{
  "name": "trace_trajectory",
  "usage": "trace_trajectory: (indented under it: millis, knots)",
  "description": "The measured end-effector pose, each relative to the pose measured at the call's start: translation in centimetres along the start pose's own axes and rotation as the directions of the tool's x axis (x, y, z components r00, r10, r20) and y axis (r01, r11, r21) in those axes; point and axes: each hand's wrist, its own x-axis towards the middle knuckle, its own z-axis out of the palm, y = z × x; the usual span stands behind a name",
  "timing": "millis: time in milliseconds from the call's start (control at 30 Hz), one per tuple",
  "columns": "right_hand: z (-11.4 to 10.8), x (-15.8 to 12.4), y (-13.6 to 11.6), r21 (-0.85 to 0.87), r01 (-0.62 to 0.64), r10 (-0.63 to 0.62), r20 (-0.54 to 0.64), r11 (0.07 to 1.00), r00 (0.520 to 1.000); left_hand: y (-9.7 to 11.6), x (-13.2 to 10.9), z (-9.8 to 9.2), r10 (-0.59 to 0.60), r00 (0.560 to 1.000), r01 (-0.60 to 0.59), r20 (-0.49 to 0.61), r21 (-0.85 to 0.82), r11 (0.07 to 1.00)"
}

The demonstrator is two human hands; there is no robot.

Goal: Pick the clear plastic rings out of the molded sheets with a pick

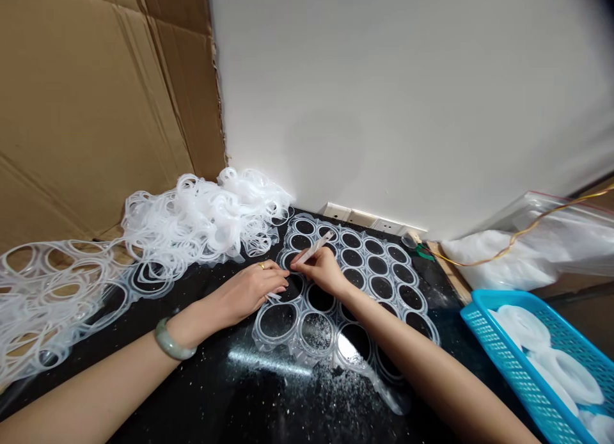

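Observation:
A translucent plastic sheet [377, 247] with rows of large round holes lies flat on the black tabletop [215, 393]. My right hand [320, 270] is closed around a slim, white, pen-like tool [316, 245], its upper end pointing up and away to the right. The tool's lower tip is hidden by my fingers, over the sheet's left part. Beside it, my left hand [254, 289] grips the sheet's left edge with its fingers close together. A small white bit shows by the left thumb; I cannot tell what it is.
A tangled heap of ring-holed plastic sheets [206, 217] spreads along the left, before a cardboard panel [96, 98]. At right stands a blue basket [503, 297] with white plastic rings [566, 375]. Behind are sockets [362, 218], a wire [515, 236] and a clear bag [508, 258]. White shavings [345, 386] litter the front.

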Motion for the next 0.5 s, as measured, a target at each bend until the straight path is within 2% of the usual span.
trace_trajectory:
  millis: [367,433,500]
  knots:
    - [0.3,-0.7,0.7,-0.222,0.237,-0.249,-0.029,0.946,0.968,0.1,0.0,0.6,-0.045,0.999,0.045,0.005,-0.028,0.999]
    - [0.3,-1.0,0.5,-0.305,0.310,-0.327,-0.005,0.900,0.945,0.3,0.2,0.4,-0.068,0.998,0.068,0.004,-0.043,0.997]
    - [0.3,-1.2,0.5,-0.439,0.383,-0.407,0.043,0.813,0.912,0.4,0.4,0.2,-0.084,0.996,0.084,0.004,-0.052,0.995]
